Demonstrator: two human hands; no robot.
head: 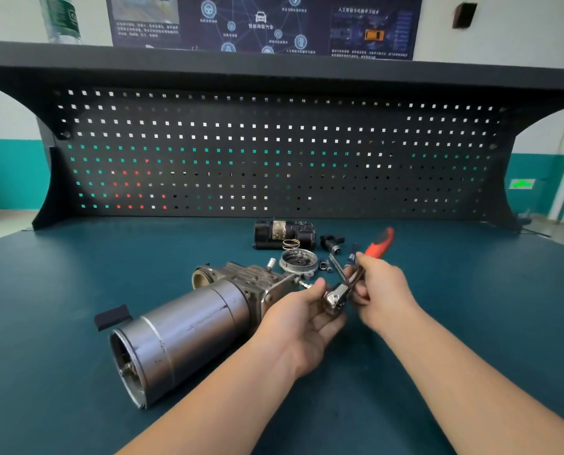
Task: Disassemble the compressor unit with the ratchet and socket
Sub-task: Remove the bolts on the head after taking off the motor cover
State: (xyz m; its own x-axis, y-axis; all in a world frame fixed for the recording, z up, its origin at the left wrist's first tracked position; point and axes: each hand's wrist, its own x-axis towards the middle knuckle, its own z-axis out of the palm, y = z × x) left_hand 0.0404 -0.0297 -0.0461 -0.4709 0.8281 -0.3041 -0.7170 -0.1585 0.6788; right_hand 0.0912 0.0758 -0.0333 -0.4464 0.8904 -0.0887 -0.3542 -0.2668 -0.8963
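The compressor unit (188, 326) lies on its side on the green bench, its grey motor cylinder pointing toward me and its cast head at the far end. A chrome ratchet (336, 297) with a red handle (381, 243) is held just right of the unit's head. My right hand (382, 290) grips the ratchet shaft. My left hand (302, 318) cups the ratchet head and the socket beneath it, thumb on top. The socket is mostly hidden by my fingers.
Removed parts lie behind the unit: a round metal cover (298, 262), a black motor block (284, 234) with a spring ring (290, 243), a black fitting (331, 242), small nuts and a screwdriver shaft (351, 256). A black pad (112, 316) lies left. A pegboard (274, 152) backs the bench.
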